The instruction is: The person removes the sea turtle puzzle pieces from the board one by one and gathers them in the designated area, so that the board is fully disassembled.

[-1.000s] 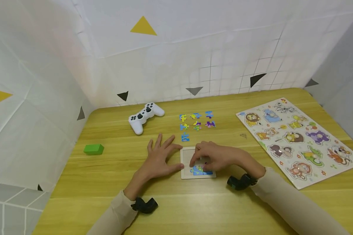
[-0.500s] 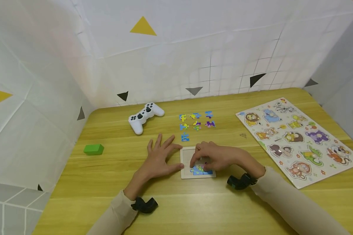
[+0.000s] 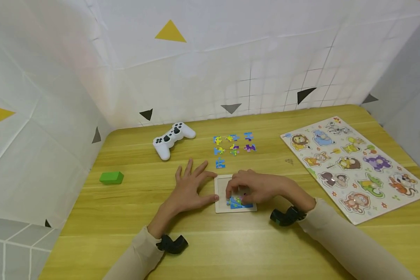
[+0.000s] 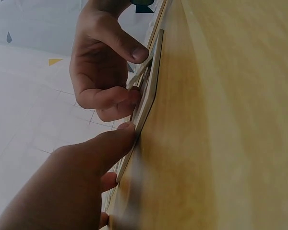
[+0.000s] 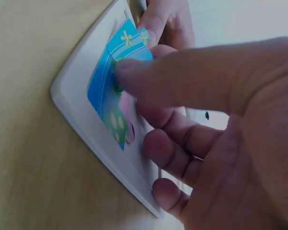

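My right hand (image 3: 257,187) pinches a blue jigsaw piece with yellow flowers (image 5: 127,39) between thumb and fingers. The piece tilts up from the floor of a small pale puzzle tray (image 3: 236,211), its edge (image 4: 138,76) raised in the left wrist view. Beside it in the tray's near right corner lies a blue and green piece (image 5: 97,91). Partly hidden under the right hand are bits of pink and purple. My left hand (image 3: 189,191) spreads its fingers on the table, thumb and index finger touching the tray's left edge.
Several loose jigsaw pieces (image 3: 250,147) lie in rows behind the tray. A white game controller (image 3: 173,138) and a green block (image 3: 111,178) are to the left. On the right lies a large animal puzzle board (image 3: 350,163). A white sheet (image 3: 203,77) backs the table.
The right fingers have shifted slightly, and the pinched piece has tipped and moved a little within the tray. My left hand and the loose pieces have stayed put.
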A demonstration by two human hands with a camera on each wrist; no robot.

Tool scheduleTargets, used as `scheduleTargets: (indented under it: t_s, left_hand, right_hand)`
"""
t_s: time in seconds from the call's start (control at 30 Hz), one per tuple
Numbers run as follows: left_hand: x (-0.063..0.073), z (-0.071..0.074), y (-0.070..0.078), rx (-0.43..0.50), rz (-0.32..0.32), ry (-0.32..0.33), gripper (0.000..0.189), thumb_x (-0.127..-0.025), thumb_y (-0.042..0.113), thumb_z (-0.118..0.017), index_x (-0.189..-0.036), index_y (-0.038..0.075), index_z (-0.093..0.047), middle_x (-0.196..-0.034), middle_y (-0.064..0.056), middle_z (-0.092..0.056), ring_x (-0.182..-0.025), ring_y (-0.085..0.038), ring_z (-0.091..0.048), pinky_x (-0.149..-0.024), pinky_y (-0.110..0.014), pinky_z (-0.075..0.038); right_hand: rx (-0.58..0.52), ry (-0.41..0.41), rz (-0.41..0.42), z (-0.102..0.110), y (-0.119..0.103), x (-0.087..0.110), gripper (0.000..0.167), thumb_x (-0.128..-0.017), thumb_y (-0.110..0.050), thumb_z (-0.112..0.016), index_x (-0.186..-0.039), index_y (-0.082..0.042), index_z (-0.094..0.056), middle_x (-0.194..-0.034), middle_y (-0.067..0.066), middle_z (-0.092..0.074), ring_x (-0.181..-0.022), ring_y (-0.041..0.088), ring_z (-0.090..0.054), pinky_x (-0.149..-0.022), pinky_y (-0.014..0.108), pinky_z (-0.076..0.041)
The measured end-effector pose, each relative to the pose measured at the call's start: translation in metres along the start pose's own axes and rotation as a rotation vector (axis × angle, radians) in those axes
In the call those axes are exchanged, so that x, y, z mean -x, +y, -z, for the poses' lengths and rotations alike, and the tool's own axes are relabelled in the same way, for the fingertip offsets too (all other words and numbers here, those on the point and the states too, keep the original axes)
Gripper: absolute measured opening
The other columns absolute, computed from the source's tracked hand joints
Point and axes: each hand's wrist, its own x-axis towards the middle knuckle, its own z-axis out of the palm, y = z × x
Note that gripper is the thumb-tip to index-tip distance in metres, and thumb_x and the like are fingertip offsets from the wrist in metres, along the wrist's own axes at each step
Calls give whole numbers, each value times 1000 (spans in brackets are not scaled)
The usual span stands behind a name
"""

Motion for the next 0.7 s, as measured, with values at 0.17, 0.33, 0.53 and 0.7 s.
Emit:
scheduleTargets:
  t_s: [0.17,0.33,0.53,0.7]
  left_hand:
    - [0,0,0,9,5,-1,62,-84,71,-64,-139,43,-54,-170,0,-27,-157,-48,-2,-117,-73,0]
    - [0,0,0,11,0,2,62,-84,70,-65,-138,43,-54,-169,-1,-28,-157,-49,-3,-117,-74,-1]
    - [0,0,1,9,2,2,62,-84,70,-65,-138,42,-55,-169,-2,-27,-157,-49,-3,-117,-74,-1]
    - [0,0,0,12,6,-2,62,-84,70,-65,-139,43,-55,-169,-1,-27,-157,-48,-3,-117,-73,0]
  right_hand:
    - [-53,13,31,-1,0,-2,31,-87,-7,-74,-109,-25,-66,-99,-6,-63,-96,16,-52,-89,32,-39]
    - [-99,16,36,-3,0,-5,30,-86,-6,-74,-109,-24,-65,-94,-3,-62,-89,15,-52,-81,29,-44]
    - [-168,6,27,-4,1,-6,32,-89,-3,-70,-116,-20,-66,-94,1,-62,-86,16,-56,-78,28,-50]
    - [-155,-1,6,-4,2,-5,25,-89,-8,-75,-109,-23,-69,-93,-1,-61,-89,16,-53,-80,27,-48]
